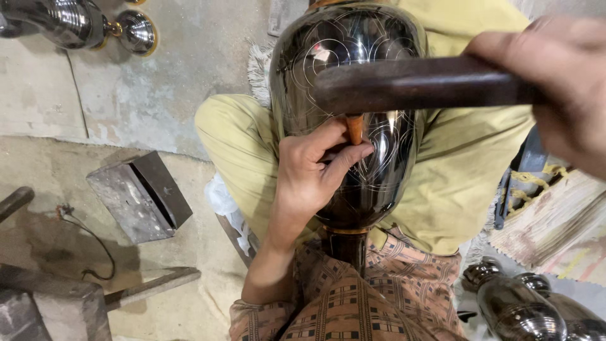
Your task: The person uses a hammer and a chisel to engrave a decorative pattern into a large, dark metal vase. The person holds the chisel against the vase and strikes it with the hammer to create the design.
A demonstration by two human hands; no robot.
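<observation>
— What's in the lap there?

— A big dark metal vase (pixel 360 183), polished almost to a mirror, lying across the yellow-trousered knees (pixel 252 139) with its neck towards the body. Fine pale lines are cut into it, circles and petals. It looks stiff and heavy, and slick too, so I'd guess it would roll if the legs didn't cradle it.

— And the hands?

— The left hand (pixel 312 170) rests on the vase's belly, fingers curled tight round a small chisel (pixel 355 128) with an orange-brown shaft, tip against the metal. The right hand (pixel 555 82) is closed on the handle of a dark hammer (pixel 416 85), held just above the chisel's top.

— Where would you hold such a thing?

— By the narrow neck below the left wrist, I'd say, or with both palms under the belly; the engraved face would scratch easily.

— Any containers about?

— A grey metal box (pixel 140 197) lies tipped on the floor, well left of the left hand; I can't see inside. More shiny vases (pixel 524 306) stand below the right hand.
</observation>
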